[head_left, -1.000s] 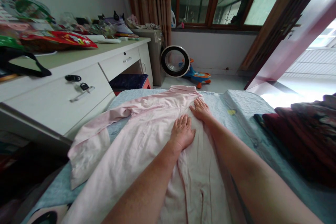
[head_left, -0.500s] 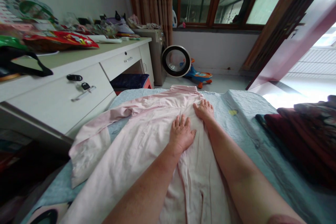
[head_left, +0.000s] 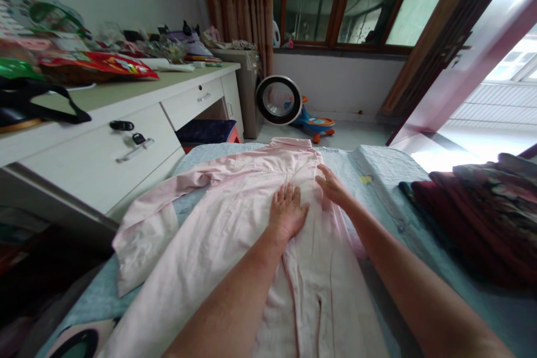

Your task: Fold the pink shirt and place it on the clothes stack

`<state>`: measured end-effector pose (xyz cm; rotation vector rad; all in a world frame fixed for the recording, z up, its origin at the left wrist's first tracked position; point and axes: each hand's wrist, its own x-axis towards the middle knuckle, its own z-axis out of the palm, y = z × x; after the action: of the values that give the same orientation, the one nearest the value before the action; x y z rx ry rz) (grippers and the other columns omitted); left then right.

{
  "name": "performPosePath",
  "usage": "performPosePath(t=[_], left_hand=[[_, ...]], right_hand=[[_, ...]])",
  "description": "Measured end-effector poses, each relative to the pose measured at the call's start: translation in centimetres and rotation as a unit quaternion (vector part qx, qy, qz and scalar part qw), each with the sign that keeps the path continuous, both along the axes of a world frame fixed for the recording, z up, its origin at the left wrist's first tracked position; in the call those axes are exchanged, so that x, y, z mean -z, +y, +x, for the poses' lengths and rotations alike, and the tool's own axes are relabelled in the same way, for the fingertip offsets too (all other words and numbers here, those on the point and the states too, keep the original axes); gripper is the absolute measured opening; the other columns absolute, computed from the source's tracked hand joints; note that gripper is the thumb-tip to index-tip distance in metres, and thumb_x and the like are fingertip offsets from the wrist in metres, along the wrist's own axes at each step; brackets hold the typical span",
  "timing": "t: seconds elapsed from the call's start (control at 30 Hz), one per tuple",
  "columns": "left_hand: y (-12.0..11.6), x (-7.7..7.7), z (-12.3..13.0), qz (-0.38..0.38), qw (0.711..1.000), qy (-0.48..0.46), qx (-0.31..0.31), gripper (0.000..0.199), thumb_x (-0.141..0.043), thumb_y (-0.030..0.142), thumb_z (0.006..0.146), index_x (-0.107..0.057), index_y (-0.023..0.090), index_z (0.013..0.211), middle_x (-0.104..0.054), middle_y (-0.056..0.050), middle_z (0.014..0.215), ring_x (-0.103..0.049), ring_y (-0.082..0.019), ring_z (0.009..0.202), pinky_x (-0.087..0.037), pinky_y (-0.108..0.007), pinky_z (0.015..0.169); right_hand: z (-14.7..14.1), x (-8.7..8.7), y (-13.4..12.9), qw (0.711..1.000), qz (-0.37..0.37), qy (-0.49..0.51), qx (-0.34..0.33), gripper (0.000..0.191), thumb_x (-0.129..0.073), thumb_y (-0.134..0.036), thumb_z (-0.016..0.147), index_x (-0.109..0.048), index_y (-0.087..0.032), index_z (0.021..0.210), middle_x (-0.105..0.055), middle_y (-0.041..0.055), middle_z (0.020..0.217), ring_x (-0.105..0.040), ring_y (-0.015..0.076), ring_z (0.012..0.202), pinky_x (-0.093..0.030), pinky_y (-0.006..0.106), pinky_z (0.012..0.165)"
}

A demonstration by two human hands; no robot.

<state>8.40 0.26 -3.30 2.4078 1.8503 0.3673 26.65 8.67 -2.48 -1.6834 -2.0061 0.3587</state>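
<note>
A pale pink long-sleeved shirt (head_left: 235, 224) lies spread on the light blue bed cover (head_left: 356, 162), its collar at the far end. One sleeve reaches out to the left; the other is mostly out of sight, with a bit of pink fabric showing under my right forearm. My left hand (head_left: 288, 211) rests flat on the upper middle of the shirt, fingers spread. At the shirt's right edge, below the collar, is my right hand (head_left: 331, 185), turned on its side with the fingers stretched out and holding nothing.
To the right sits a stack of folded dark red cloths (head_left: 470, 224). A white desk (head_left: 96, 162) with red packets and clutter stands on the left. Beyond the bed are a washing machine with its round door (head_left: 279, 74) open and a blue-orange ride-on toy (head_left: 312, 120).
My right hand has shifted slightly right and toward me, from lying flat on the shirt to its edge, turning sideways. My left hand stays almost in place.
</note>
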Motion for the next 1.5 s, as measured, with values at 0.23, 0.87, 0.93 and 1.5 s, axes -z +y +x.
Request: performPosePath(t=[0.23, 0.87, 0.93, 1.5], left_hand=[[0.1, 0.4, 0.1, 0.027, 1.000, -0.003, -0.010, 0.055, -0.043, 0.041, 0.096, -0.043, 0.019, 0.147, -0.038, -0.012, 0.156, -0.033, -0.030, 0.143, -0.030, -0.047, 0.115], [0.1, -1.6, -0.2, 0.012, 0.998, 0.002, -0.058, 0.060, -0.045, 0.055, 0.093, -0.047, 0.021, 0.143, -0.035, -0.017, 0.156, -0.030, -0.034, 0.144, -0.023, -0.056, 0.116], [0.1, -2.2, -0.1, 0.064, 0.997, -0.007, -0.038, 0.051, -0.047, 0.044, 0.094, -0.050, 0.020, 0.139, -0.033, -0.015, 0.158, -0.028, -0.033, 0.145, -0.022, -0.056, 0.116], [-0.2, -0.2, 0.4, 0.071, 0.995, -0.030, 0.061, 0.046, -0.048, 0.034, 0.094, -0.050, 0.014, 0.135, -0.051, -0.013, 0.145, -0.044, -0.026, 0.135, -0.034, -0.041, 0.114]], right_hand=[[-2.0, 1.1, -6.6, 0.986, -0.013, -0.160, -0.040, 0.051, -0.034, -0.034, 0.098, -0.044, -0.018, 0.146, -0.040, 0.0097, 0.155, -0.031, 0.0239, 0.145, -0.028, 0.046, 0.116], [0.0, -0.3, -6.6, 0.982, -0.018, -0.175, 0.070, 0.053, -0.031, -0.042, 0.100, -0.042, -0.018, 0.147, -0.034, 0.0098, 0.158, -0.029, 0.0274, 0.146, -0.020, 0.054, 0.117], [0.0, -0.7, -6.9, 0.986, 0.051, -0.153, 0.046, 0.048, -0.032, -0.032, 0.099, -0.047, -0.018, 0.142, -0.039, 0.0103, 0.155, -0.030, 0.0248, 0.145, -0.018, 0.052, 0.118], [-1.5, 0.2, -7.9, 0.979, -0.048, -0.199, 0.023, 0.059, -0.035, -0.049, 0.099, -0.038, -0.018, 0.149, -0.030, 0.0121, 0.159, -0.026, 0.0273, 0.147, -0.024, 0.048, 0.116]])
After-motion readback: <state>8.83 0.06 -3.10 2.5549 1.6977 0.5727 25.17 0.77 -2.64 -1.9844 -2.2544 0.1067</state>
